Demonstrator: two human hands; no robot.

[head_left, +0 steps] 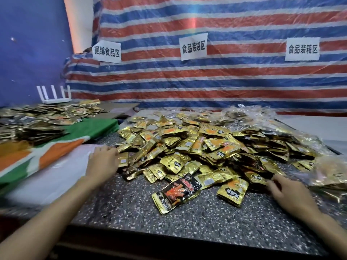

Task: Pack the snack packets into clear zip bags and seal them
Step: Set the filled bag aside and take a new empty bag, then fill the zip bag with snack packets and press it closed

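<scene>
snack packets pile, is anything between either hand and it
Nothing visible does. The left hand is at the left edge of the snack packets, and the right hand is at their front right edge, both over the speckled counter.

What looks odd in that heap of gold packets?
One black-and-red packet lies at the near edge of the gold heap; most others look gold, so it may be a different kind.

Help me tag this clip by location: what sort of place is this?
Probably a makeshift food-packing workshop. Paper signs taped to a striped tarp name work zones, the middle one reading food bagging area; a big heap of gold snack packets lies on the speckled counter, with filled clear bags behind it.
</scene>
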